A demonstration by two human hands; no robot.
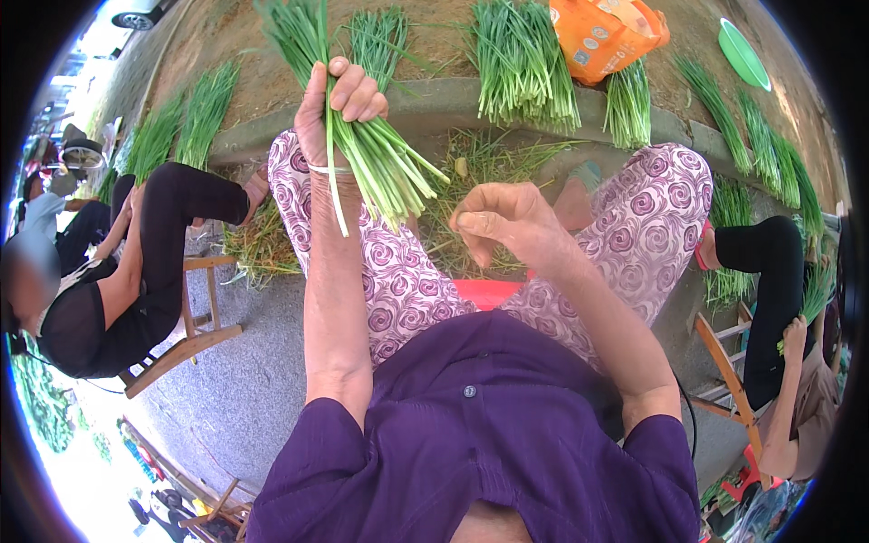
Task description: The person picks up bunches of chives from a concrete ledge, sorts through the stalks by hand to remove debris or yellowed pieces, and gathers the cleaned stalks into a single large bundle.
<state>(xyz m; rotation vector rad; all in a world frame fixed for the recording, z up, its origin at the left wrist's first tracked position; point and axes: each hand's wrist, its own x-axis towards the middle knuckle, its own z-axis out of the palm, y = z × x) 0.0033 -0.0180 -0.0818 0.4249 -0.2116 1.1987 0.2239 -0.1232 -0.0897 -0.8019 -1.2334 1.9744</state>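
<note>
My left hand (343,102) is raised and closed around a bunch of green garlic chives (387,163). The leaves point up and away, and the pale cut ends fan out below the fist, over my left thigh. One stem hangs lower than the others, along my forearm. My right hand (506,220) hovers between my knees, right of the pale ends and apart from them. Its fingers are loosely bent, and I see nothing in them. Beneath it, yellowed trimmings (468,180) litter the ground between my feet.
Ahead, a concrete curb (434,102) supports a large pile of chives (523,68), with an orange bag (601,41) beside it. A green basin (743,54) stands far right. People sit close on both sides, on wooden chairs (183,353); the right one's hand (794,336) holds chives.
</note>
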